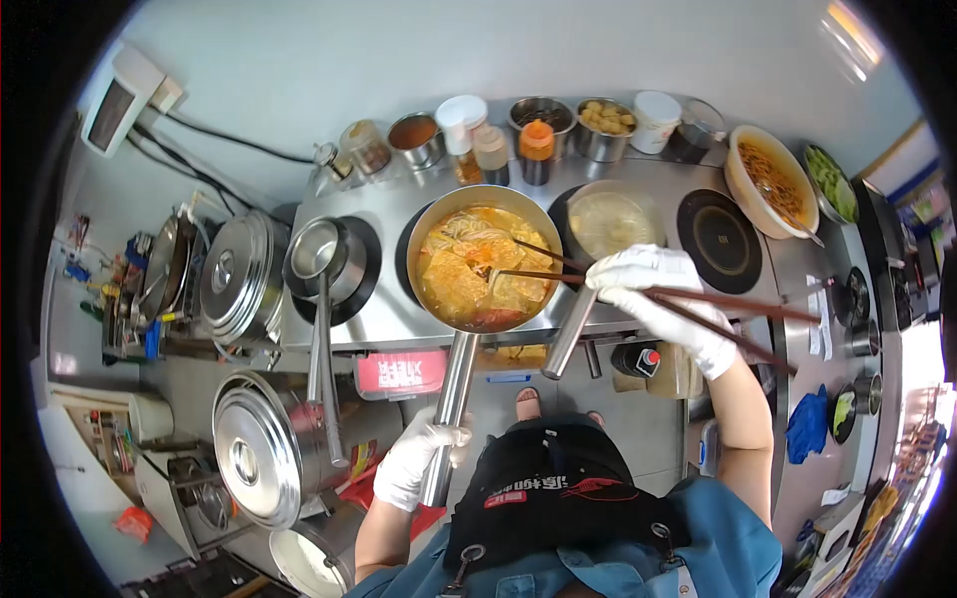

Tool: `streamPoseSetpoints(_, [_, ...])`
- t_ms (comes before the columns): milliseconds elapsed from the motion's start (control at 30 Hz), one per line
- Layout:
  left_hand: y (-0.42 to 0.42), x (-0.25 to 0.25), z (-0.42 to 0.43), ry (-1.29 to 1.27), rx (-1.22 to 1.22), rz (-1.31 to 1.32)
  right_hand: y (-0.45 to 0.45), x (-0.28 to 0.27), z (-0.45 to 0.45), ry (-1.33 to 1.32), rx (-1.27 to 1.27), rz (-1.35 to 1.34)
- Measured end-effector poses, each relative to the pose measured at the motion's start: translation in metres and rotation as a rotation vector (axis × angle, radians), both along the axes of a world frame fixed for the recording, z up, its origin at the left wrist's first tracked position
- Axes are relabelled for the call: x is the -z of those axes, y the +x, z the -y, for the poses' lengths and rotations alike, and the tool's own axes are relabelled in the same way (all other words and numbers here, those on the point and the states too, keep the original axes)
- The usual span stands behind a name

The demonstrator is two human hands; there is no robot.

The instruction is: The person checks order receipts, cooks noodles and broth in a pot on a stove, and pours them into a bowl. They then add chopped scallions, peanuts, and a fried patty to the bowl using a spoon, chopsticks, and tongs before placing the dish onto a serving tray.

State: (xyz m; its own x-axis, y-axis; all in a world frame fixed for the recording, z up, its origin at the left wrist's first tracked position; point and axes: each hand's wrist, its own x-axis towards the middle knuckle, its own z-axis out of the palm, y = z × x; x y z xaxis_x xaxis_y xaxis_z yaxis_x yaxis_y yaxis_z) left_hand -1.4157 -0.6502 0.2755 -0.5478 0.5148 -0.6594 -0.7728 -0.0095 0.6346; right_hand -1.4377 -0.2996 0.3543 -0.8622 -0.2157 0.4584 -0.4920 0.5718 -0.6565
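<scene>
My gloved left hand point(424, 456) is wrapped round the long metal handle of a saucepan point(462, 374). In the pan, noodles point(477, 227) and yellowish pieces that look like egg or tofu skin sit in an orange-red broth. Long dark chopsticks point(733, 304) are gripped in my gloved right hand point(653, 294). Their tips reach over the right side of the pan and touch the food. Just behind my right hand, a second saucepan point(616, 221) holds pale, cloudy liquid; its handle points toward me and passes partly under the chopsticks.
A small pot with a ladle point(317, 249) stands on the left burner. Sauce bottles point(536, 151) and metal tubs point(605, 130) line the wall. Right of a bare burner point(719, 239) is a bowl of orange-brown food point(773, 184). Large lidded stockpots point(261, 448) stand at the left.
</scene>
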Motion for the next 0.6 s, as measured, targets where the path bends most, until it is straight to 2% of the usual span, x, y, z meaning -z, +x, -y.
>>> streamPoseSetpoints(33, [0.003, -0.007, -0.008, -0.01, 0.023, -0.025, 0.015, -0.005, -0.003, 0.134, 0.026, -0.045])
streamPoseSetpoints(100, [0.011, -0.018, -0.025, -0.032, 0.073, -0.073, 0.047, -0.002, -0.01, 0.197, 0.102, -0.19])
streamPoseSetpoints(200, [0.029, -0.038, -0.056, 0.02, 0.154, -0.078, 0.098, 0.011, -0.029, 0.053, 0.246, -0.251])
streamPoseSetpoints(300, [0.051, -0.047, -0.099, 0.074, 0.264, -0.082, 0.157, 0.016, -0.057, -0.195, 0.458, -0.186])
streamPoseSetpoints(367, [0.072, -0.047, -0.13, 0.069, 0.344, -0.088, 0.194, 0.034, -0.08, -0.371, 0.59, -0.31])
streamPoseSetpoints(433, [0.097, -0.045, -0.164, 0.078, 0.432, -0.109, 0.232, 0.048, -0.095, -0.933, 0.62, -0.277])
streamPoseSetpoints(500, [0.121, -0.041, -0.199, 0.094, 0.527, -0.114, 0.273, 0.062, -0.122, -1.133, 0.729, -0.281])
streamPoseSetpoints(600, [0.162, -0.029, -0.248, 0.11, 0.666, -0.09, 0.336, 0.082, -0.154, -1.289, 0.935, -0.374])
